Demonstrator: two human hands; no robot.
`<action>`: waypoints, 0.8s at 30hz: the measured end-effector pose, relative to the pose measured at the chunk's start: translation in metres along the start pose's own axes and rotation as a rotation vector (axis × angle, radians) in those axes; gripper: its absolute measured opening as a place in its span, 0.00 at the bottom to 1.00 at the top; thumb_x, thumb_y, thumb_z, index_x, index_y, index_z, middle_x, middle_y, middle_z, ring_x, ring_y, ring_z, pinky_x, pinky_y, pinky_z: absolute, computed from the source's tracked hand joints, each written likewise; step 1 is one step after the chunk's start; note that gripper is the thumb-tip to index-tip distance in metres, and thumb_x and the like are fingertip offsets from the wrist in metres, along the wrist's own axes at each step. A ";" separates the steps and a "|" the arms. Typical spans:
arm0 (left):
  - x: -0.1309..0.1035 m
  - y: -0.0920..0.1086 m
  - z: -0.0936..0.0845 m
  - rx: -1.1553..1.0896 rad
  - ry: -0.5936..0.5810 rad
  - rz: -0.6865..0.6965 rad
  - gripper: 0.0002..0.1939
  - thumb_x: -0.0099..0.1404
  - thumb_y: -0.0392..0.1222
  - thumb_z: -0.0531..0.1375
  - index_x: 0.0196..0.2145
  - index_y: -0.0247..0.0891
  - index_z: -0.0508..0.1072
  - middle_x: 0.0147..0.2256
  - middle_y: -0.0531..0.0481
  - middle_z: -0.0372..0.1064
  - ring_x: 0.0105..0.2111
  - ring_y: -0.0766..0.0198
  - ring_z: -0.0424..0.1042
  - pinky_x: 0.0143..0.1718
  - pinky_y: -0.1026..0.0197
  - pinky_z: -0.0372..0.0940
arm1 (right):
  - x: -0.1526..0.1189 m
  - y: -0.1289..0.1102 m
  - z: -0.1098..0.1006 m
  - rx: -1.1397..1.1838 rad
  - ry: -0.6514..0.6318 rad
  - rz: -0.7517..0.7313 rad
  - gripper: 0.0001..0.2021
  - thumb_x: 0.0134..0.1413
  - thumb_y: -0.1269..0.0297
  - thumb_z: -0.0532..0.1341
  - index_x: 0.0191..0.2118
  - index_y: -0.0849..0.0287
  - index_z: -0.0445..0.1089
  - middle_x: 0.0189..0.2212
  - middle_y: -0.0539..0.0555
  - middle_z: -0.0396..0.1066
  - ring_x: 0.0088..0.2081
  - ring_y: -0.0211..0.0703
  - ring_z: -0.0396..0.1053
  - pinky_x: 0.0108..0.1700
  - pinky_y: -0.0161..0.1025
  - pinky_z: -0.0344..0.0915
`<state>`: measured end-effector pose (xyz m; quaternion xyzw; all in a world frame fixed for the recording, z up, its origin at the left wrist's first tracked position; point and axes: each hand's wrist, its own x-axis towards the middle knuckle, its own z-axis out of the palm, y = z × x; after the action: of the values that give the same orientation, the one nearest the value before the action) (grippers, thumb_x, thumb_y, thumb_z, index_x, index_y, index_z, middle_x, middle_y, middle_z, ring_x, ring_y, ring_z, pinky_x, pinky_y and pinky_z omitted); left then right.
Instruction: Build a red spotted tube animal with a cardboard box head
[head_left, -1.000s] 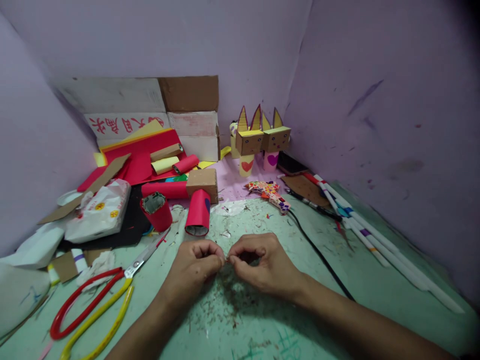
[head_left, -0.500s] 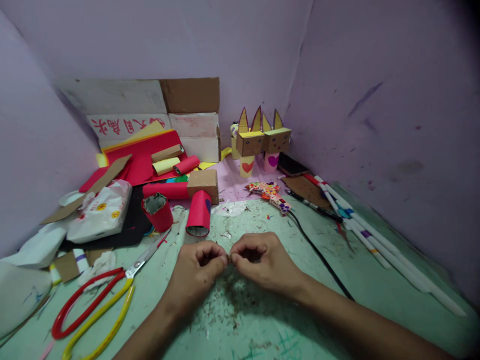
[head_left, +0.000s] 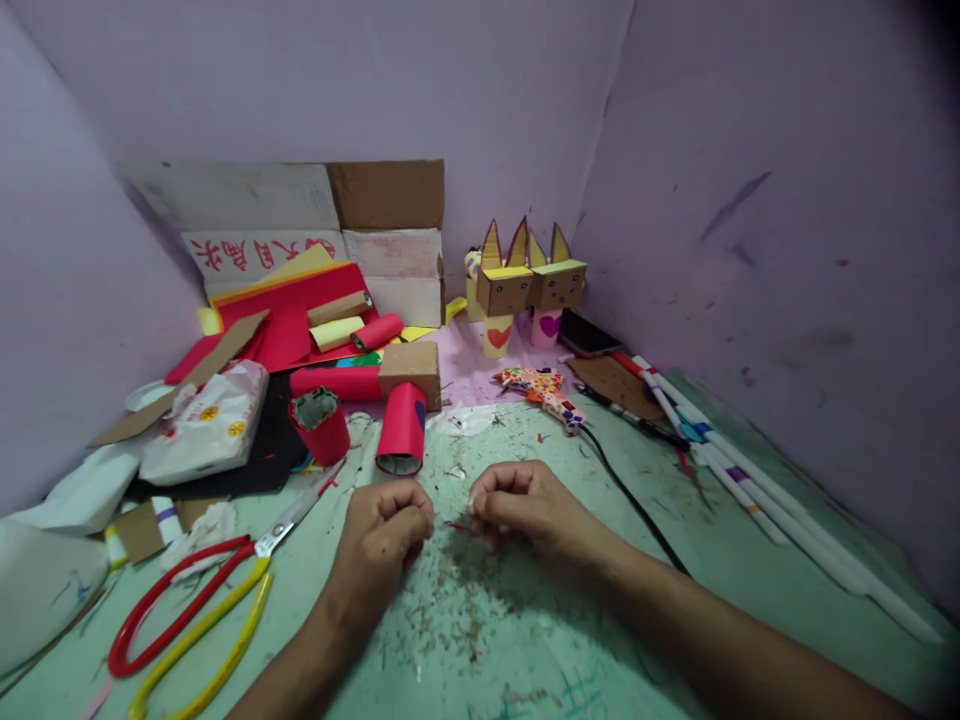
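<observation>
My left hand [head_left: 386, 535] is closed over the green tabletop, thumb pressed to curled fingers; anything inside is hidden. To its right, my right hand [head_left: 521, 508] has its fingertips pinched together, and what they hold is too small to name. A thin red scrap [head_left: 455, 525] shows between the hands, beside the right fingertips. Crumbs and bits [head_left: 469, 600] are scattered on the table below them. Just beyond my left hand stands a red paper tube [head_left: 403, 430] by a brown cardboard box [head_left: 411, 372], with a second red tube [head_left: 321, 428] to the left.
Large scissors [head_left: 259, 560] with red and yellow handles lie at left, near a white packet [head_left: 206, 425]. A patterned glue gun [head_left: 544, 392] with a black cord lies ahead. Two box-headed figures [head_left: 504, 290] stand behind. White rolled tubes [head_left: 757, 505] lie at right.
My hands, whose fingertips met before, have moved apart, the left one leftward and the right slightly rightward. The thin red scrap now shows between them. The view has shifted slightly.
</observation>
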<state>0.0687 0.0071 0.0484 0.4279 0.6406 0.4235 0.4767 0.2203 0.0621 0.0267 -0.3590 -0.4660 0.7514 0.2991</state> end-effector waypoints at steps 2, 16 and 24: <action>0.000 0.000 -0.002 0.022 0.059 0.053 0.13 0.46 0.43 0.55 0.11 0.38 0.57 0.11 0.59 0.46 0.14 0.73 0.45 0.17 0.66 0.41 | 0.000 -0.001 0.000 -0.018 0.003 0.001 0.03 0.32 0.68 0.60 0.19 0.62 0.68 0.13 0.47 0.67 0.14 0.30 0.62 0.18 0.28 0.58; 0.002 -0.003 0.008 -0.153 -0.096 -0.241 0.15 0.46 0.49 0.57 0.16 0.33 0.67 0.14 0.53 0.62 0.10 0.75 0.53 0.12 0.69 0.41 | -0.009 0.010 -0.005 -1.259 0.050 -1.185 0.08 0.50 0.74 0.55 0.28 0.62 0.71 0.22 0.52 0.72 0.23 0.36 0.67 0.23 0.32 0.60; 0.003 -0.004 0.008 -0.186 -0.120 -0.266 0.09 0.41 0.44 0.56 0.15 0.33 0.66 0.12 0.53 0.62 0.09 0.76 0.53 0.11 0.71 0.42 | -0.008 0.011 -0.004 -1.369 0.014 -1.303 0.07 0.54 0.72 0.56 0.29 0.62 0.70 0.21 0.50 0.72 0.21 0.35 0.66 0.22 0.32 0.60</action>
<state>0.0756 0.0099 0.0427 0.3175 0.6200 0.3880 0.6035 0.2273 0.0539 0.0178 -0.1300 -0.9130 -0.0028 0.3868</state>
